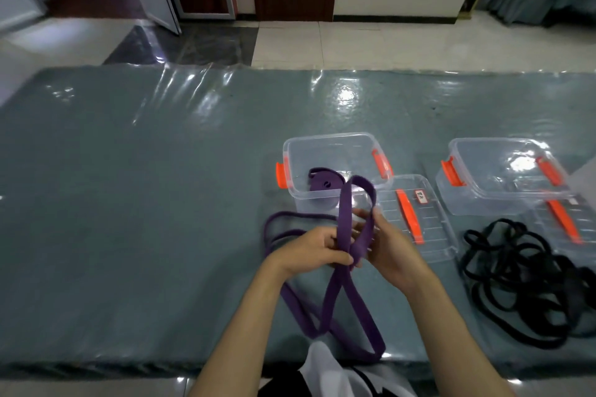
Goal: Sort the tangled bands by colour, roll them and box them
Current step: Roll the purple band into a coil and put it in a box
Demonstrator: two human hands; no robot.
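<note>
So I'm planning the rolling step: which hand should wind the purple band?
Probably the right hand: it holds the raised loop of the purple band, while the left hand pinches the crossing, a natural anchor.

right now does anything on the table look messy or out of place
Nothing is damaged or spilled. The black bands lie in a tangled heap at the right, in front of the second clear box. The purple band, held in both hands, trails over the table's near edge.
</note>
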